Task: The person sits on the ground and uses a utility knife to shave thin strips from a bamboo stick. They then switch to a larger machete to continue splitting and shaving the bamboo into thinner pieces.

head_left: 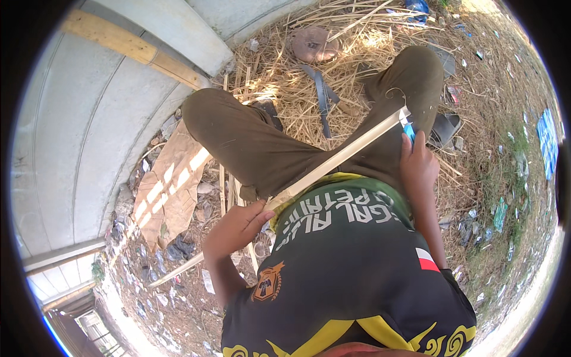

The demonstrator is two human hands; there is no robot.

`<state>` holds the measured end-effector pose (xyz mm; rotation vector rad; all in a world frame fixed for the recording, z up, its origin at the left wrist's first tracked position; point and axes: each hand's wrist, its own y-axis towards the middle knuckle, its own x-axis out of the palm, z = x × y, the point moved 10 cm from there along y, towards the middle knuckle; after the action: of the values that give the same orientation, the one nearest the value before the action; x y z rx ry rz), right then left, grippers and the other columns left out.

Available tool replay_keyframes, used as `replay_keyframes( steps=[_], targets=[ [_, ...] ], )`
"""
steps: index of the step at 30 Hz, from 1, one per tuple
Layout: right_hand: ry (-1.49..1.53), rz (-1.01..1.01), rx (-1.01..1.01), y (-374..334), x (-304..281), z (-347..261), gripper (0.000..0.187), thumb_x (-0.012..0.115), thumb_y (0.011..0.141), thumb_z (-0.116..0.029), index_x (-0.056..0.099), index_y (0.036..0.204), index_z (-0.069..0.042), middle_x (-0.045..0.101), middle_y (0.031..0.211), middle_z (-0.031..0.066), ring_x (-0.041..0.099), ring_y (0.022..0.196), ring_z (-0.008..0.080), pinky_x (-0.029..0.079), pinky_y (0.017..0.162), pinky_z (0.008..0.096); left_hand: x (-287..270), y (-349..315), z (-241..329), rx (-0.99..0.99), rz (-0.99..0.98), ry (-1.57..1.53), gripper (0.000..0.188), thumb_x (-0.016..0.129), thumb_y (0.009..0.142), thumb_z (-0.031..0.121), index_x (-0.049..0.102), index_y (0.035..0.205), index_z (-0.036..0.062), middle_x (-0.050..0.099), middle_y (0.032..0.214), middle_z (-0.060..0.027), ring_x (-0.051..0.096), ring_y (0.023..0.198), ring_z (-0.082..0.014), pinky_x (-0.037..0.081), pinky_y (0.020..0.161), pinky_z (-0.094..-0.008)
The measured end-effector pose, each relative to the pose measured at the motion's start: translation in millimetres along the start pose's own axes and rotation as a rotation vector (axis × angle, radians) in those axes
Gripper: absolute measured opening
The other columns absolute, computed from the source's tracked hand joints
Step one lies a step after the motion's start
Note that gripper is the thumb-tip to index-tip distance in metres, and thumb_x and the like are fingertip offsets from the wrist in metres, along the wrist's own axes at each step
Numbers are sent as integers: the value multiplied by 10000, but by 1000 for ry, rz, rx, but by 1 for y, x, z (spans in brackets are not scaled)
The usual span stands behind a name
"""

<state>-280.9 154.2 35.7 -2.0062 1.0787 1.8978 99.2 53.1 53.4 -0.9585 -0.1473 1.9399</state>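
Note:
A long pale strip of bamboo or wood [339,157] lies slantwise across my lap, its far end by my right knee. Closed around its near part is my left hand [238,225], with the strip running on behind it toward the lower left. Resting near my right thigh, my right hand [420,163] grips a small blue-handled knife [408,132]. The knife's bright blade end meets the far end of the strip, where a thin curled shaving [395,91] sticks up. Exactly how the blade touches the strip is too small to tell.
Beyond my crossed legs lie a heap of shavings [291,113], a round wooden block [314,44] and a dark flat strap-like piece [323,98]. Pale panels [77,125] rise at the left, near brown cardboard [172,178]. A dark sandal [445,129] and litter lie right.

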Motion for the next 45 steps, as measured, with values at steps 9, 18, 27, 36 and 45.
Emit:
replay_keyframes(
  steps=[9,18,27,36,45],
  targets=[
    [-60,-99,4,-4,8,-1,437,404,1079,-504,536,1041,-89,662,685,204,656,635,462,482,535,553,10,-32,-18,77,-40,-104,412,484,1087,388,569,917,23,531,683,-164,543,627,-311,450,638,-410],
    [346,19,258,7,4,39,656,358,1101,-489,621,1302,78,680,1116,338,657,1050,487,519,868,515,-34,-215,-164,-574,460,-775,360,582,1065,345,550,841,66,442,672,18,392,594,-80,379,548,-250],
    [673,58,157,71,-11,37,569,356,1115,-491,537,842,-26,437,701,10,409,604,118,304,544,295,-40,59,35,179,238,-389,354,535,1068,359,570,965,22,605,735,-189,608,684,-407,446,621,-435],
    [775,200,86,108,-23,28,483,375,1119,-408,532,839,-47,389,672,-22,351,602,94,264,541,310,13,186,134,351,333,-10,326,502,1064,386,558,1001,71,616,657,-166,655,655,-407,479,578,-520],
    [639,-140,18,63,3,-14,449,467,1097,-347,604,1011,72,583,699,227,528,600,357,390,576,474,23,207,115,393,297,-162,361,515,1060,387,585,979,43,622,687,-197,654,693,-415,483,629,-504]
  ],
)
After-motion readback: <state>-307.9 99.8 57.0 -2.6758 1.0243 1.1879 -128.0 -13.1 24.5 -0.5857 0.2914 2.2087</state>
